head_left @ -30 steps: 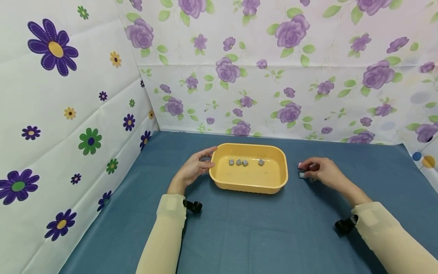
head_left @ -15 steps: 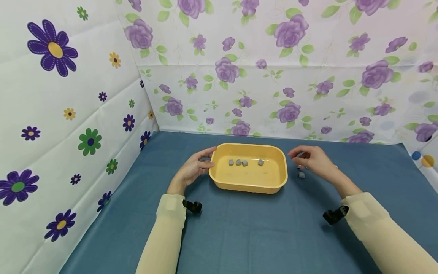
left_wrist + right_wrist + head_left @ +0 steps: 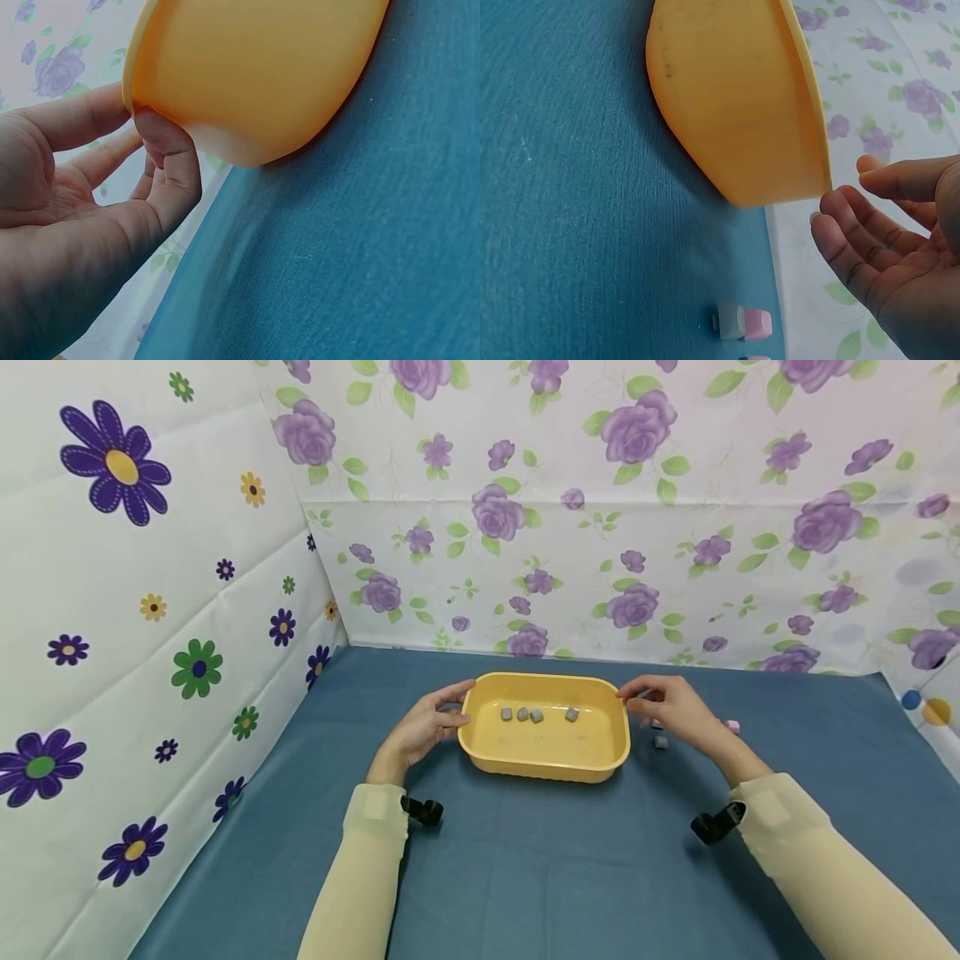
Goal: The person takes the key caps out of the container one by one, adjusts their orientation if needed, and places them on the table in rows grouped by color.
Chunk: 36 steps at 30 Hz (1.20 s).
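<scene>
A yellow rectangular tub [image 3: 543, 770] sits on the blue cloth, with several small grey cubes [image 3: 572, 714] inside. At its left end, my left hand [image 3: 416, 731] pinches the rim between thumb and fingers, as the left wrist view confirms on the tub's edge [image 3: 247, 90]. My right hand [image 3: 678, 710] is at the opposite end, fingertips by the rim and loosely bent. Nothing shows between those fingers [image 3: 847, 259] in the right wrist view; whether they touch the rim is hard to tell. Below that hand lie a small grey block [image 3: 730, 321] and a pink block [image 3: 758, 324].
Another pink block [image 3: 731, 726] lies behind the right wrist, partly hidden by it. Blue cloth [image 3: 547, 877] covers the table. Flowered sheets [image 3: 450, 568] stand as walls at the back and left. A black wrist camera [image 3: 717, 823] hangs under the right sleeve.
My right hand has left the small blocks on the cloth and moved left to the tub's right rim, uncovering some of the blocks. The left hand and the tub stay put.
</scene>
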### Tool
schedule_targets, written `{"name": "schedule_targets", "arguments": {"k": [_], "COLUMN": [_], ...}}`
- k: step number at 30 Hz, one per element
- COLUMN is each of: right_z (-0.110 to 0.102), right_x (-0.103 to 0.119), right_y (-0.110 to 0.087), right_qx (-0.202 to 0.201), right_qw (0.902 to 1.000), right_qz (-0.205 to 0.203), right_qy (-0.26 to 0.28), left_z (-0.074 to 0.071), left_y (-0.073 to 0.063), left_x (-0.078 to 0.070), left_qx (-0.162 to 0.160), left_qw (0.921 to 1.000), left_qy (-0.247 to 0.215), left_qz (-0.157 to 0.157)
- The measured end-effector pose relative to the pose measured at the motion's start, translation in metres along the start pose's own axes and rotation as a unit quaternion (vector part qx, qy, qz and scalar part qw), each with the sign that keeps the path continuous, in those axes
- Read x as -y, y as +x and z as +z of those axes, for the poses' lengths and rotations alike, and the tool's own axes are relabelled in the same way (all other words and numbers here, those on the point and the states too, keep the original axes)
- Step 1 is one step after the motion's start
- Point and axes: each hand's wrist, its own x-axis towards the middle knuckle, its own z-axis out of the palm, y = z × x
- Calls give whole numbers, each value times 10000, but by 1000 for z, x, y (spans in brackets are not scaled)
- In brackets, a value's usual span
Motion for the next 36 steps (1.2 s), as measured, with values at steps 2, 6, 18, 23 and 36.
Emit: {"name": "schedule_targets", "arguments": {"k": [2, 6, 18, 23, 36], "right_z": [0, -1, 5, 11, 32], "right_x": [1, 4, 18, 25, 37], "right_y": [0, -1, 8, 14, 26], "right_qx": [-13, -11, 93, 116, 334], "right_qw": [10000, 9999, 9995, 9987, 9967], "right_qz": [22, 44, 4, -88, -245], "right_qy": [28, 108, 311, 498, 701], "left_z": [-1, -1, -1, 0, 0], "left_y": [0, 1, 2, 1, 1], "left_x": [0, 1, 2, 1, 1], "left_qx": [6, 2, 23, 32, 9], "left_qw": [10000, 10000, 10000, 10000, 10000], "left_qy": [-2, -7, -18, 7, -84], "left_qz": [17, 26, 23, 28, -16]}}
